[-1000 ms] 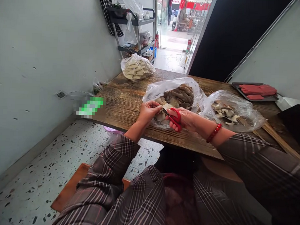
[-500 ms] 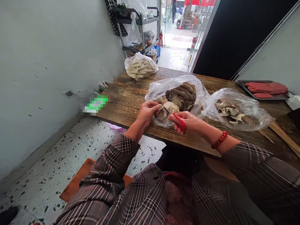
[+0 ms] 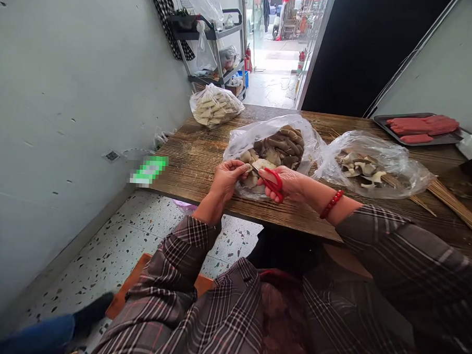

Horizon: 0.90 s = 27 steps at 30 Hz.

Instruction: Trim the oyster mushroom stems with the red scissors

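Note:
My right hand (image 3: 289,182) is closed on red-handled scissors (image 3: 273,185), whose blades point left towards the fingertips of my left hand (image 3: 230,175). The left thumb and fingers pinch a small pale piece of mushroom, mostly hidden by the fingers. Both hands are over the near edge of an open clear plastic bag (image 3: 243,138). Grey-brown oyster mushrooms (image 3: 286,147) fill that bag, with paler ones (image 3: 264,164) in front, just behind the scissors. To the right lies another clear bag (image 3: 406,171) with mushroom cuttings (image 3: 361,168) in it.
On the wooden table (image 3: 182,159) are a tied bag of pale skewered pieces (image 3: 215,107), thin bamboo sticks (image 3: 456,205) and a dark tray (image 3: 407,141) with reddish strips (image 3: 424,124). A shelf cart (image 3: 211,35) stands behind. Another person's leg (image 3: 41,333) shows at lower left.
The scissors' red handles have spread apart and the right hand has shifted slightly left. Another person's jeans leg has come in at lower left. The view has turned a little.

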Available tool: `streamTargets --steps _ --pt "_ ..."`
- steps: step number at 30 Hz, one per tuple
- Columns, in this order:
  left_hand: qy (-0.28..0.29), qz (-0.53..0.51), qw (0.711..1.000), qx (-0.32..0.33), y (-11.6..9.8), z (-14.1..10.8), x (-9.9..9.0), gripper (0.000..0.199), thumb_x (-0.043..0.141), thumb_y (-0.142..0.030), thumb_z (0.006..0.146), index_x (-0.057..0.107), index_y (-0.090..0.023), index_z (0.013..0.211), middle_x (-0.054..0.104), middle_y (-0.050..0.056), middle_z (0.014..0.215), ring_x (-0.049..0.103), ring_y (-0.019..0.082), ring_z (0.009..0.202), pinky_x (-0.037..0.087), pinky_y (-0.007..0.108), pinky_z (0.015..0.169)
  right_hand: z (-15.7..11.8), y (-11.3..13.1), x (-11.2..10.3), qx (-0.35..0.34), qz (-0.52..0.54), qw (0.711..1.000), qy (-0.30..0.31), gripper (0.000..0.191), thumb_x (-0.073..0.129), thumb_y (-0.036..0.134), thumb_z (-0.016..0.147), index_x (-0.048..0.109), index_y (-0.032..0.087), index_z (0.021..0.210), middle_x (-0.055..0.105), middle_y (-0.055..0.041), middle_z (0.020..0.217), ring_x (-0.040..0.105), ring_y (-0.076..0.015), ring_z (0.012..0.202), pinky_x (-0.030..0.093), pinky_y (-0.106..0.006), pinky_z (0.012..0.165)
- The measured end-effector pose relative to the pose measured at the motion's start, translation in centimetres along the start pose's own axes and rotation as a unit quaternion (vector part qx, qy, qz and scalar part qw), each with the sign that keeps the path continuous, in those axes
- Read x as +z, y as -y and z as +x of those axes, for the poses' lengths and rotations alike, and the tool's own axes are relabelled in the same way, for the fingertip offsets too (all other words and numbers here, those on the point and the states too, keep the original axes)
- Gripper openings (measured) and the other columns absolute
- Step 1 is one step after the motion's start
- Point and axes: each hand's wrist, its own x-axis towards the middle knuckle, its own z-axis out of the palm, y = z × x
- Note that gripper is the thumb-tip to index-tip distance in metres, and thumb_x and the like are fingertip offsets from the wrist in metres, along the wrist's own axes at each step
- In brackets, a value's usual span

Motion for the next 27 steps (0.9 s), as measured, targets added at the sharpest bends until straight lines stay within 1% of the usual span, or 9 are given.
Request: streamTargets --steps 2,4,6,9,12,16,19,24,27 --pt "0.0 0.008 1.0 -0.002 0.0 -0.1 -0.1 0.036 0.094 -0.025 0.051 0.066 -0.013 0.07 0.068 0.0 0.061 0.06 0.008 0.052 0.048 0.021 0.055 0.1 -0.3 -0.1 -0.017 0.0 1.0 -0.005 0.036 0.065 0.045 0.097 0.063 0.014 0.077 0.056 0.0029 0.043 0.045 -0.0056 0.03 0.035 -0.014 0.029" --pt "0.004 0.008 1.0 -0.002 0.0 -0.2 -0.2 0.035 0.093 -0.024 0.052 0.066 -0.013 0.071 0.068 0.0 0.061 0.06 0.008 0.053 0.048 0.021 0.055 -0.1 -0.6 -0.3 -0.034 -0.002 0.999 -0.009 0.035 0.065 0.04 0.098 0.064 0.013 0.076 0.055 0.0034 0.041 0.043 -0.0046 0.029 0.032 -0.012 0.028" --pt "0.007 0.001 1.0 -0.004 -0.1 -0.3 -0.3 0.035 0.093 -0.024 0.053 0.066 -0.013 0.072 0.067 -0.001 0.061 0.06 0.008 0.053 0.048 0.021 0.056 -0.5 -1.0 -0.7 -0.057 0.011 0.998 -0.012 0.032 0.063 0.038 0.099 0.064 0.013 0.079 0.056 0.0038 0.043 0.045 -0.0043 0.03 0.034 -0.011 0.029" --pt "0.006 -0.003 1.0 -0.016 -0.2 -0.4 -0.6 0.036 0.093 -0.024 0.053 0.065 -0.013 0.072 0.067 -0.001 0.062 0.06 0.008 0.053 0.049 0.022 0.057 -1.3 -1.3 -1.3 -0.095 0.048 0.994 0.001 0.03 0.064 0.041 0.098 0.066 0.013 0.087 0.06 0.0038 0.049 0.05 -0.0046 0.035 0.04 -0.011 0.032" --pt "0.0 0.023 1.0 -0.021 -0.2 -0.5 -0.7 0.036 0.092 -0.025 0.054 0.063 -0.014 0.072 0.067 0.0 0.063 0.061 0.009 0.055 0.047 0.021 0.055 -2.0 -1.3 -1.7 -0.081 0.049 0.995 0.028 0.032 0.061 0.043 0.1 0.066 0.013 0.092 0.063 0.0025 0.053 0.054 -0.0063 0.037 0.043 -0.013 0.034" --pt "0.001 0.096 0.995 0.027 -0.2 -0.5 -0.3 0.031 0.088 -0.027 0.06 0.063 -0.015 0.073 0.065 -0.001 0.06 0.059 0.009 0.054 0.04 0.02 0.05 -2.1 -1.3 -1.6 -0.059 0.042 0.997 0.03 0.031 0.057 0.042 0.102 0.064 0.013 0.094 0.062 0.0027 0.053 0.054 -0.0072 0.037 0.044 -0.015 0.035" --pt "0.015 0.146 0.988 0.046 -0.3 -0.1 0.2 0.027 0.085 -0.026 0.063 0.065 -0.015 0.077 0.065 -0.001 0.06 0.056 0.01 0.054 0.04 0.021 0.052 -1.9 -1.5 -1.7 -0.061 0.053 0.996 0.023 0.033 0.058 0.045 0.101 0.065 0.013 0.095 0.062 0.0025 0.053 0.054 -0.0071 0.037 0.044 -0.015 0.035" --pt "0.032 0.221 0.972 0.074 -0.7 1.0 0.8 0.023 0.083 -0.018 0.058 0.065 -0.015 0.072 0.064 -0.001 0.062 0.054 0.009 0.056 0.038 0.021 0.054 -2.2 -2.2 -2.1 -0.064 0.077 0.995 0.024 0.035 0.058 0.045 0.101 0.067 0.012 0.098 0.063 0.0018 0.053 0.055 -0.0071 0.037 0.044 -0.014 0.035" --pt "0.036 0.233 0.969 0.075 -0.8 1.3 0.9 0.02 0.08 -0.014 0.056 0.064 -0.015 0.069 0.062 -0.002 0.06 0.052 0.009 0.054 0.036 0.02 0.052 -2.3 -2.3 -1.9 -0.071 0.087 0.993 0.023 0.035 0.058 0.045 0.101 0.067 0.012 0.1 0.064 0.0021 0.054 0.055 -0.0069 0.037 0.043 -0.014 0.035"
